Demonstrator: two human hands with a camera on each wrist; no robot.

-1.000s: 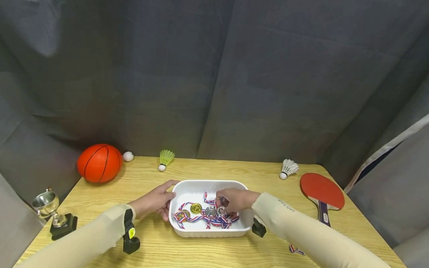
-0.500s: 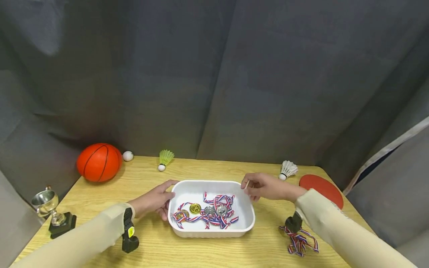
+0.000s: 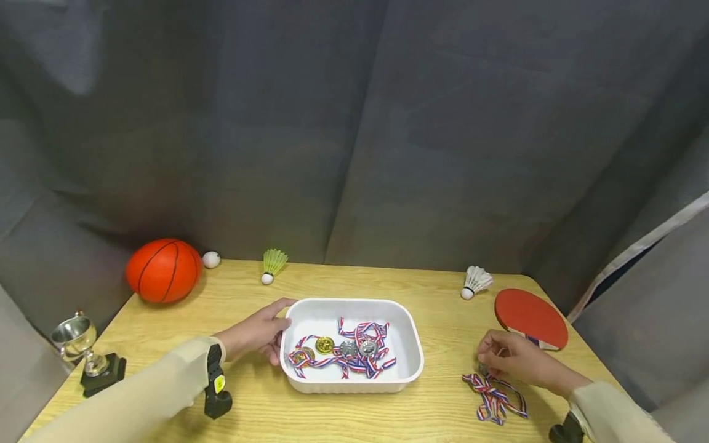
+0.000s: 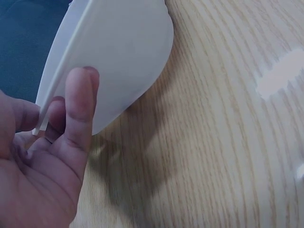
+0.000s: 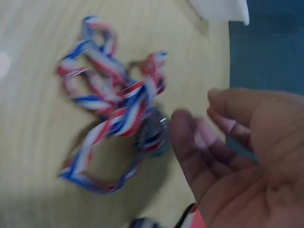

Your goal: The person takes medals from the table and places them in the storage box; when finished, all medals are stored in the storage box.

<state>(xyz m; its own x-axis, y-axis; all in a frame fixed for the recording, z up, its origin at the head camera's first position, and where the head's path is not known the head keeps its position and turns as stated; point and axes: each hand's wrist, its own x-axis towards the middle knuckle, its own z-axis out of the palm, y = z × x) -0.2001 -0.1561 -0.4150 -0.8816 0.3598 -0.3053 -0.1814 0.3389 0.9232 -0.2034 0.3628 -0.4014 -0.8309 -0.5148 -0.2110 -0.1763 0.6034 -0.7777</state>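
Observation:
A white tray (image 3: 343,386) sits mid-table with several gold and silver medals (image 3: 348,349) on red, white and blue ribbons in it. My left hand (image 3: 259,335) grips the tray's left end, thumb (image 4: 80,99) against the outer wall (image 4: 118,47). To the right of the tray a loose medal (image 3: 484,369) lies on the wood with its ribbon (image 3: 494,399) bunched beside it. My right hand (image 3: 506,357) hovers just over that medal with fingers half bent. In the blurred right wrist view the thumb (image 5: 187,142) sits beside the medal disc (image 5: 153,135) and holds nothing.
An orange basketball (image 3: 163,271), a small white ball (image 3: 212,259) and a green shuttlecock (image 3: 272,263) lie at the back left. A white shuttlecock (image 3: 475,280) and a red paddle (image 3: 530,317) are at the back right. A trophy (image 3: 83,354) stands at the left edge.
My right hand has left the tray, swung right past its far corner, and come down to the loose medal on the table. The left hand has stayed on the tray.

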